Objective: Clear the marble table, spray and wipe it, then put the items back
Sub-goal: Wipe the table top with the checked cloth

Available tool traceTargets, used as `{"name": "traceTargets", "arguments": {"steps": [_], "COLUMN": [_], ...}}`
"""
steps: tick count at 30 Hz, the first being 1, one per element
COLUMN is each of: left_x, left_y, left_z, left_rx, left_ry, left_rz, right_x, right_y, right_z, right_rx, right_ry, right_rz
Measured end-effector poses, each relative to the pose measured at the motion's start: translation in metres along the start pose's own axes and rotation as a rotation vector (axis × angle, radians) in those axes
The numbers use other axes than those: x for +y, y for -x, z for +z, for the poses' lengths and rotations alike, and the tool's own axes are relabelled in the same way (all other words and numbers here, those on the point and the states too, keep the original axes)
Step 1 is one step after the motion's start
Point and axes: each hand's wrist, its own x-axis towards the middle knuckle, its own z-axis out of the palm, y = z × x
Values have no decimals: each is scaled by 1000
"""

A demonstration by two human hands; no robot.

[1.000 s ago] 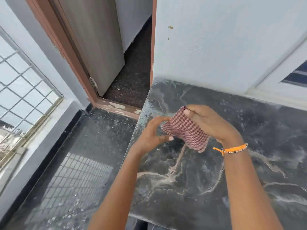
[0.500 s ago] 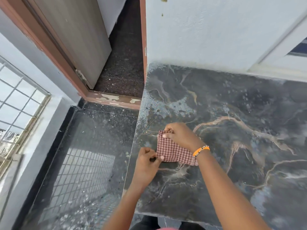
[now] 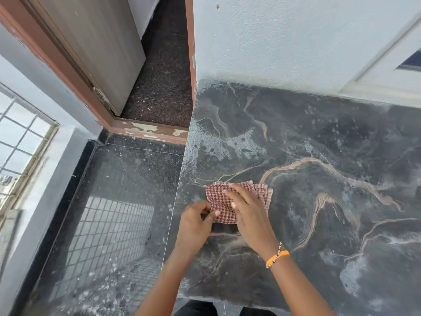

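A folded red-and-white checked cloth lies flat on the dark marble table, close to the table's left edge. My right hand presses down on top of the cloth with its fingers spread. My left hand pinches the cloth's near left corner between thumb and fingers. Wet streaks and droplets show on the marble beyond the cloth, toward the back left corner. An orange bead bracelet circles my right wrist.
The table's left edge drops to a dark speckled floor. An open door with a brown frame stands at the back left. A white wall runs behind the table. A grilled window sits far left.
The cloth went from being held in the air between both hands down onto the marble. Both hands now rest on it, and the view has tilted further down.
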Motion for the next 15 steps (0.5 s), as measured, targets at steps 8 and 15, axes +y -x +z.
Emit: {"name": "traceTargets", "arguments": {"steps": [8, 15], "left_x": [-4, 3], "left_y": [4, -5], "left_z": [-6, 7], "left_rx": [-89, -25], "left_ry": [35, -25], "left_rz": [-6, -121], "right_x": [11, 15], "right_y": [-30, -19], "right_z": [-18, -21], "right_rx": [46, 117], "right_ry": [92, 315], "right_rz": [131, 277]}}
